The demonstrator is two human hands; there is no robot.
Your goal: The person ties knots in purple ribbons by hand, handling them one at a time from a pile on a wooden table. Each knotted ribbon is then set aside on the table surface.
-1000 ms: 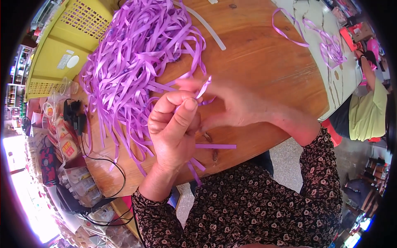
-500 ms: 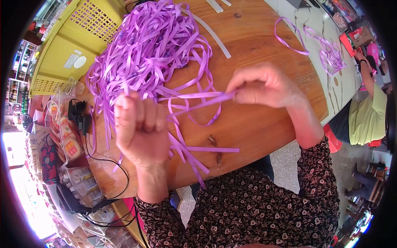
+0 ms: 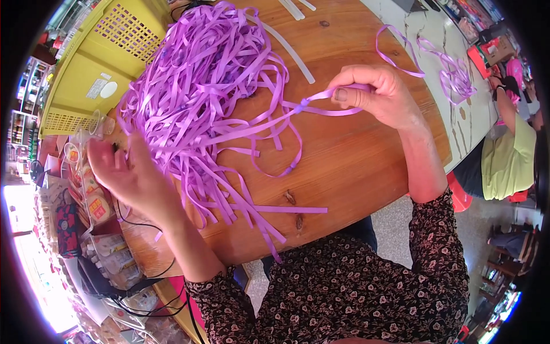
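Note:
A narrow purple ribbon (image 3: 338, 111) is pinched between the thumb and fingers of my right hand (image 3: 381, 94), over the right part of the table. Just left of those fingertips the ribbon carries a small knot (image 3: 301, 105). From the knot, strands run left toward a large tangled heap of purple ribbons (image 3: 206, 69). My left hand (image 3: 134, 178) is at the heap's lower left side, blurred by motion. Its thumb and bent fingers look apart, and I make out no ribbon between them. Several loose ribbon ends (image 3: 269, 223) lie near the table's front edge.
A yellow plastic crate (image 3: 69, 80) stands at the back left. Bagged goods and a black cable (image 3: 137, 221) crowd the table's left edge. Pale strips (image 3: 289, 49) lie beyond the heap. More purple ribbon (image 3: 455, 80) rests on a white marbled surface at right; another person (image 3: 507, 155) is beyond.
My left hand has swung left and down, away from the middle of the heap, its fingers loosening. My right hand has risen slightly, and a knot now shows in the ribbon beside it.

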